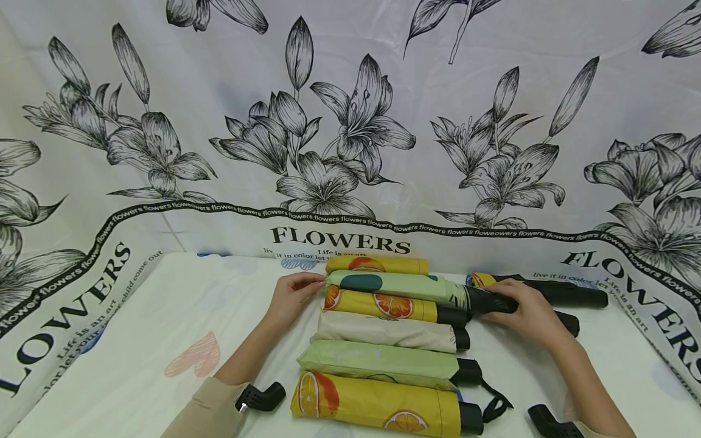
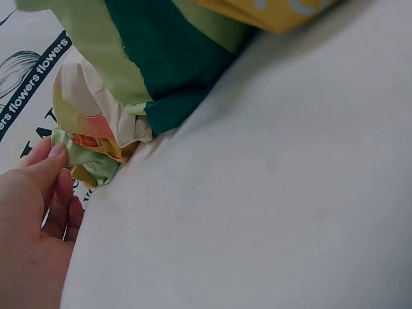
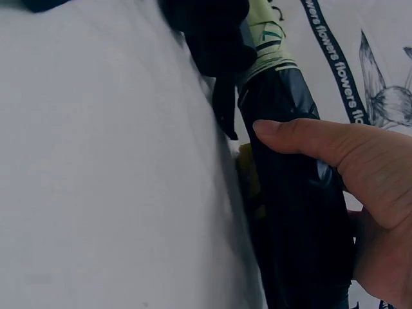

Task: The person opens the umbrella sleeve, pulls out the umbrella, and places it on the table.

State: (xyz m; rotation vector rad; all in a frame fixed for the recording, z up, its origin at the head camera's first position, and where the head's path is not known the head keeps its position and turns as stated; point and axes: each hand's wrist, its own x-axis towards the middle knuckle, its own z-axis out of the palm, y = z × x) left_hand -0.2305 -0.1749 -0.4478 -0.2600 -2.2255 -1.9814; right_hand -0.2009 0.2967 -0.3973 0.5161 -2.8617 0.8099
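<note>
A folded light green umbrella [image 1: 391, 283] with a dark green oval on it lies across the far part of a row of folded umbrellas. My left hand [image 1: 296, 297] pinches the cloth tip at its left end between thumb and fingers, also seen in the left wrist view. At the other end my right hand [image 1: 520, 307] grips the umbrella's long glossy black part [image 3: 299, 193], thumb laid across the top. Right behind it is a yellow umbrella [image 1: 402, 266] with orange fruit prints. Close in front lies another yellow umbrella [image 1: 356, 300] with orange slices.
Nearer me in the row are a cream umbrella [image 1: 383, 328], a plain light green umbrella [image 1: 378, 360] with a black wrist strap [image 1: 496, 401], and a yellow umbrella [image 1: 378, 403]. More black-ended umbrellas [image 1: 575, 294] lie beyond my right hand. A flower-printed cloth [image 1: 350, 176] hangs behind.
</note>
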